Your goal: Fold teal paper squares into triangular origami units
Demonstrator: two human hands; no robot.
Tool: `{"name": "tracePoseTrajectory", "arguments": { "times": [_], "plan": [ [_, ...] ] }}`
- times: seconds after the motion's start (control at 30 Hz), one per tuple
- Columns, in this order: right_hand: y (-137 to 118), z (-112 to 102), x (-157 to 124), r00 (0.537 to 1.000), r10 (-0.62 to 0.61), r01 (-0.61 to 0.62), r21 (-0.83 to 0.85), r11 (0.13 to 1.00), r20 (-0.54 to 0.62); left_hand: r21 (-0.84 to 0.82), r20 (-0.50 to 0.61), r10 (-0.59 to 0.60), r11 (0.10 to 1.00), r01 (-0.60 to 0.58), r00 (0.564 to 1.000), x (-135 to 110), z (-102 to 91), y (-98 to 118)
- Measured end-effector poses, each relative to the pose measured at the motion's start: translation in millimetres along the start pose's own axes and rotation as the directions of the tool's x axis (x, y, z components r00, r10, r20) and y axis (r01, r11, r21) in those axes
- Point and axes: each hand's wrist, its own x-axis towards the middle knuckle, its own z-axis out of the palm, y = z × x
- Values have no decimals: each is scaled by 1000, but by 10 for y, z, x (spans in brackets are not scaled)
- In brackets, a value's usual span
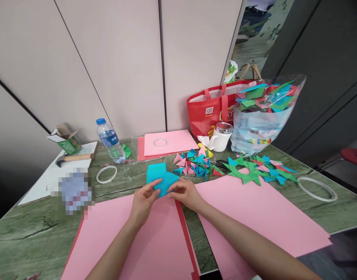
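Between my two hands is a blue sheet of paper (166,182), its upper right corner folded down to a slanted edge. My left hand (144,200) pinches its left lower side between thumb and fingers. On the right side, my right hand (186,193) grips the paper near its folded corner. Just behind lies a small stack of blue paper (155,169), partly covered by the held sheet. Under my forearms are large pink sheets (155,237) with red sheets beneath. A pile of folded paper pieces (194,163) in pink, blue and green lies beyond my right hand.
Star-shaped paper rings (248,175) lie right, near a white ring (317,189). A white mug (221,138), red bag (203,116) and filled plastic bag (257,128) stand behind. At left are a water bottle (111,142), hammer (76,157), small box (67,142) and another ring (106,174).
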Motion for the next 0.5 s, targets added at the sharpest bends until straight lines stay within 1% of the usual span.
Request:
{"name": "tracePoseTrajectory", "arguments": {
  "times": [0.1,0.2,0.3,0.5],
  "plan": [
    [15,55,-9,992,89,-78,116,990,-89,63,-1,4,998,-4,1000,-26,31,16],
    [45,108,-13,981,149,-120,216,969,-125,43,7,-18,999,17,1000,-44,48,31],
    [68,134,-5,972,183,-145,238,960,-146,13,9,-36,999,35,999,-45,49,23],
    [50,140,14,960,235,-189,269,944,-153,18,3,-79,997,79,997,-33,61,1]
  ]
}}
